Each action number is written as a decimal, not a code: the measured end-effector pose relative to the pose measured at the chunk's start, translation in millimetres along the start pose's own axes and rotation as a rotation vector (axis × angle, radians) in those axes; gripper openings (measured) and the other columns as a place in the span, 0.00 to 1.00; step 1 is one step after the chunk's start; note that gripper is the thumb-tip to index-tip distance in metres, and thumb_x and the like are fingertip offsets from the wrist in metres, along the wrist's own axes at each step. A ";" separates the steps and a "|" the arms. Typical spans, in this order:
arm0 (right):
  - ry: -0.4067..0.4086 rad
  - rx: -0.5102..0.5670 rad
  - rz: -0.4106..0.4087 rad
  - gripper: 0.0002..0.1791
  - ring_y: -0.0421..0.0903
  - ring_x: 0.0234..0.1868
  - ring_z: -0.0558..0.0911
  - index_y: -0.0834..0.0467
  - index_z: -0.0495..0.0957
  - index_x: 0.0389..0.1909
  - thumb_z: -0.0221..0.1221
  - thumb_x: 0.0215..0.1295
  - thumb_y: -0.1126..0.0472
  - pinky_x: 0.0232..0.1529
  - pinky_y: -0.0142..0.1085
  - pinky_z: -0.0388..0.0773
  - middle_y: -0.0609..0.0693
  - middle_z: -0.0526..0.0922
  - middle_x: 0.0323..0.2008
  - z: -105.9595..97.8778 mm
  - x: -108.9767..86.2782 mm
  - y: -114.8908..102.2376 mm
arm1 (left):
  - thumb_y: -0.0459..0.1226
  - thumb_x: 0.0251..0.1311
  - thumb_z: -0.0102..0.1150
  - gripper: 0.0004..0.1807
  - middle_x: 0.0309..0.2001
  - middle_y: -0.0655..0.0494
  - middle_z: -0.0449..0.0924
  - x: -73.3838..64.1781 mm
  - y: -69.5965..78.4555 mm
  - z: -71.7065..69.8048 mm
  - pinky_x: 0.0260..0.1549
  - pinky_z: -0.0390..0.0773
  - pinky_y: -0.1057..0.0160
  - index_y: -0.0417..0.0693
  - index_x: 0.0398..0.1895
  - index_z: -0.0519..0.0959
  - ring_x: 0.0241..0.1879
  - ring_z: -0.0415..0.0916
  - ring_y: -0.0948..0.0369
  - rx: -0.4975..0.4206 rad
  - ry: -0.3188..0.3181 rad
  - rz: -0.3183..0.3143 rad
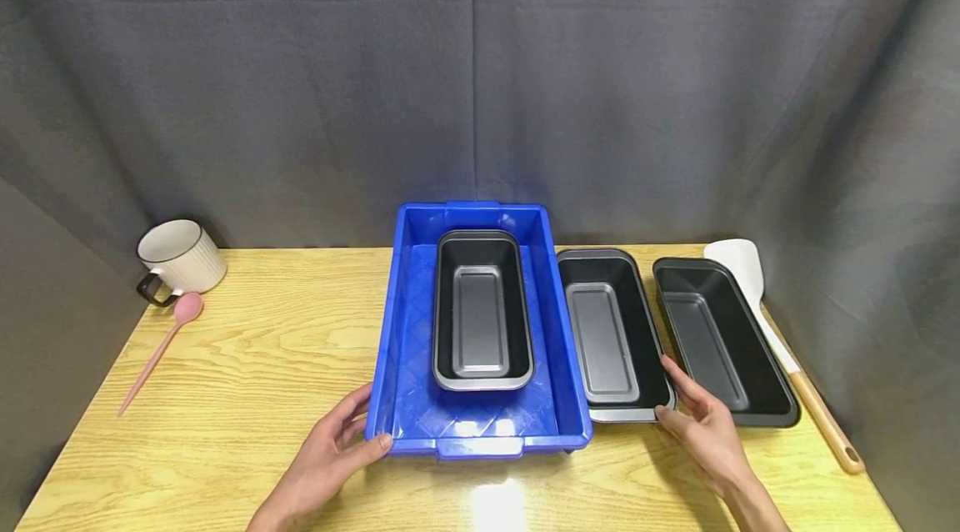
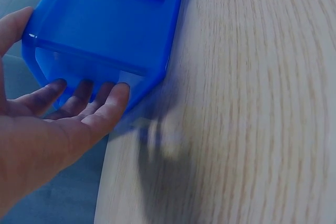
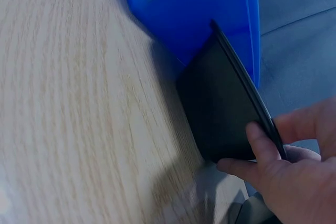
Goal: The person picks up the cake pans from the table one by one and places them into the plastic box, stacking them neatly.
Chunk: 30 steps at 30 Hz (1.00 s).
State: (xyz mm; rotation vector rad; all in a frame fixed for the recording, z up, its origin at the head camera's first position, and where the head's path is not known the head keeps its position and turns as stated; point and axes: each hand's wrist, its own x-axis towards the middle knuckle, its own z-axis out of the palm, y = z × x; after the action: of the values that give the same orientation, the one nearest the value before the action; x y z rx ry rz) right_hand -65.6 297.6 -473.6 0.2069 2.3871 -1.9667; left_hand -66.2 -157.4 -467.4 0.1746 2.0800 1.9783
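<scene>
A blue plastic bin (image 1: 480, 447) stands at the middle of the table, with a dark loaf pan (image 1: 481, 319) lying inside it. My left hand (image 1: 326, 461) holds the bin's near left corner, thumb on the rim and fingers against the outer wall, as the left wrist view (image 2: 79, 124) shows. Right of the bin is a second loaf pan (image 1: 603, 340), its left edge partly hidden by the bin. My right hand (image 1: 705, 436) pinches this pan's near right corner; in the right wrist view its dark outer wall (image 3: 220, 108) sits close beside the bin.
A third loaf pan (image 1: 708, 340) lies farther right, beside a white spatula (image 1: 738, 265) with a wooden handle. At the far left a white mug (image 1: 187, 261) is tipped over near a pink spoon (image 1: 161, 348). Grey curtain (image 1: 472, 82) hangs behind the wooden table (image 1: 277, 348).
</scene>
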 end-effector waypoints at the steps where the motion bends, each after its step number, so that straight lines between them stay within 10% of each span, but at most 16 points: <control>1: -0.005 0.030 -0.005 0.42 0.60 0.72 0.40 0.62 0.50 0.74 0.55 0.59 0.77 0.55 0.19 0.63 0.60 0.43 0.74 -0.4 -0.2 0.6 | 0.30 0.59 0.61 0.36 0.62 0.34 0.66 0.0 0.1 0.1 0.49 0.76 0.66 0.35 0.69 0.59 0.59 0.69 0.43 -0.001 0.000 -0.001; 9: -0.062 0.233 -0.003 0.44 0.52 0.73 0.36 0.60 0.42 0.75 0.50 0.60 0.80 0.44 0.23 0.74 0.61 0.34 0.74 -4.1 -2.1 4.2 | 0.30 0.59 0.61 0.36 0.63 0.34 0.66 -0.2 0.8 0.6 0.49 0.76 0.67 0.35 0.70 0.58 0.60 0.68 0.41 -0.006 0.002 -0.011; 21: -0.015 -0.067 0.085 0.31 0.51 0.60 0.67 0.62 0.56 0.72 0.52 0.69 0.68 0.39 0.28 0.79 0.64 0.51 0.72 1.9 -2.4 1.7 | 0.31 0.60 0.61 0.36 0.63 0.34 0.66 -0.6 -0.9 1.2 0.49 0.75 0.67 0.36 0.70 0.59 0.60 0.68 0.42 0.000 0.000 -0.003; 26: -0.035 -0.186 0.038 0.30 0.28 0.33 0.73 0.58 0.58 0.72 0.53 0.71 0.65 0.41 0.32 0.80 0.65 0.54 0.71 0.0 1.2 3.4 | 0.31 0.60 0.61 0.35 0.63 0.34 0.66 -0.9 -0.6 1.6 0.50 0.75 0.67 0.36 0.70 0.59 0.60 0.68 0.42 -0.003 0.000 0.000; 30: -0.044 -0.267 -0.012 0.29 0.25 0.34 0.74 0.58 0.61 0.71 0.53 0.70 0.64 0.42 0.33 0.81 0.66 0.57 0.70 -0.6 3.2 3.0 | 0.31 0.60 0.61 0.35 0.63 0.34 0.66 -1.0 0.3 1.7 0.50 0.75 0.67 0.36 0.70 0.59 0.60 0.69 0.42 0.003 0.000 0.003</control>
State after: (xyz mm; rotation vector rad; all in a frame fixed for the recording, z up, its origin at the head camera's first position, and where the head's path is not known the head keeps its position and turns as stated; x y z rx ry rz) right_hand -68.4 299.0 -476.8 0.1364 2.5915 -1.6144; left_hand -64.8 -156.0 -467.1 0.1777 2.0843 1.9764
